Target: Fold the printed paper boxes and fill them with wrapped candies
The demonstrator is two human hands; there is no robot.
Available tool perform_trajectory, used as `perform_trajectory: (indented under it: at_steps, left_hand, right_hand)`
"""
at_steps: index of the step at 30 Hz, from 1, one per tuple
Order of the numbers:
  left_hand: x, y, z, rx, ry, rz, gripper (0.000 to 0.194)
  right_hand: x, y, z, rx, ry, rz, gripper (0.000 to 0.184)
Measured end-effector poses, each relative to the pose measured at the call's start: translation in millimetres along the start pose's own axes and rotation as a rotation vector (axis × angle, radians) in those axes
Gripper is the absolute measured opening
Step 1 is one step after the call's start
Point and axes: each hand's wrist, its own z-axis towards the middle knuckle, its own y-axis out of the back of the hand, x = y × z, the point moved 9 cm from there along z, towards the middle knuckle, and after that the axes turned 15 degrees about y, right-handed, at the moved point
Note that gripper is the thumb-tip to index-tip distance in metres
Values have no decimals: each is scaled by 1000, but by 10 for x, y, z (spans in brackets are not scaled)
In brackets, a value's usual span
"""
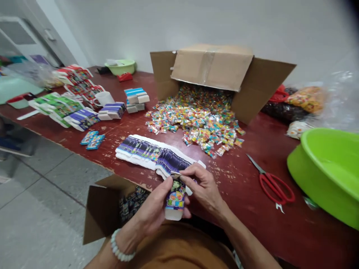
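My left hand [153, 209] and my right hand [203, 186] both grip a small printed purple carton [175, 198] at the near edge of the red table [252, 179]. The left hand wraps its lower side; the right hand's fingers pinch its top flap. Just beyond lies a fanned row of flat purple cartons [155, 153]. A heap of small wrapped candies [199, 119] spills from a cardboard box [213, 74] lying on its side.
Red-handled scissors [272, 183] lie to the right, beside stacked green basins [328, 172]. Piles of flat green, red and blue cartons [78, 104] cover the left of the table. An open cardboard box [112, 205] stands on the floor below my left hand. Bags sit at far right.
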Motion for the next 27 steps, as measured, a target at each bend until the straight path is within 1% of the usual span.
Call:
perform_trajectory:
  at_steps: [1,2,4,5,6,7,8,10,12,14,15,17,19,20,23,24,26,27]
  left_hand:
    - [9,-1,5,-10,28,-31,51]
    - [-2,4,8,-27,33,-56,51]
    - [-51,5,9,-53,5,-82,49]
    - [-75,4,8,-66,-16,-88,48]
    - [-97,7,6,-83,-40,-95,46]
    - [-114,13,2,-101,-66,-105,44]
    - [-128,21,-5,-119,-93,-116,42]
    - [-150,41,-21,-152,-150,-123,40]
    - [-157,44,-28,-158,-190,-97,41]
    - [-146,45,-23,-154,-202,-61,43]
    - [-140,52,-19,-157,-203,-51,43]
    - [-132,73,-11,-172,-202,-43,43]
    - [-129,74,1,-170,-194,-35,42]
    - [-127,63,11,-157,-186,-30,43]
    - [-95,30,49,-115,-129,-42,45]
    - [-81,35,60,-116,-110,-64,44]
    - [-51,56,80,-136,-81,-96,42]
    - [-37,64,89,-149,-74,-96,42]
  right_hand:
    - [-9,-35,-7,27,-10,3,12]
    - [-38,-58,-23,26,-42,30,18]
    - [-119,-72,-78,-50,-134,114,37]
    - [-146,-71,-107,-102,-166,148,44]
    - [-156,-75,-130,-139,-182,164,46]
    - [-146,-85,-140,-147,-180,156,42]
    - [-118,-92,-136,-138,-161,125,33]
    - [-25,-85,-93,-86,-84,13,17]
    - [59,-62,-28,-28,2,-89,6]
    - [66,-39,25,1,37,-91,10]
    - [30,-31,39,5,21,-60,13]
    - [-75,-17,43,-11,-44,17,12]
    - [-135,-15,34,-12,-79,45,26]
    - [-119,-22,37,10,-59,21,27]
    - [63,-74,54,138,95,-105,10]
    - [121,-91,55,177,130,-134,8]
    - [181,-97,61,209,137,-155,10]
    - [172,-84,67,204,103,-165,11]
